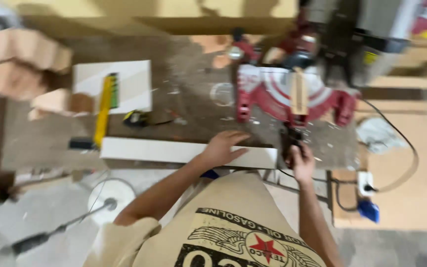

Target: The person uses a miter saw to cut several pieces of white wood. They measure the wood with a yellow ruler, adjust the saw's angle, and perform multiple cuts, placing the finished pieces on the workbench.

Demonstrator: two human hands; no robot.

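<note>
- Nearest the lens, a beige printed shirt (233,232) fills the lower edge, with both bare forearms reaching away from it toward the worktop (193,94).
- A long white board (174,150) lies flat along the near edge of the worktop; the left hand (225,147) is laid on it, fingers spread and palm down, apparently to press it still rather than to grasp it.
- The right hand (300,160) is closed around a dark, blurred object (290,141) at the front of the red mitre saw (292,96); the grip looks narrow and wrapped, though what exactly is held cannot be told.
- A short strip of wood (300,91) rests on the saw's bed, lined up front to back.
- Farther left, a yellow level (104,111) lies across a white panel (119,84), with a tape measure (135,117) just beside it.
- Stacked wood blocks (25,64) sit at the far left corner.
- A black cable (404,148) loops to a white socket block (365,183) on the right, near the right forearm.
- Sawdust is scattered over the worktop around the saw.
</note>
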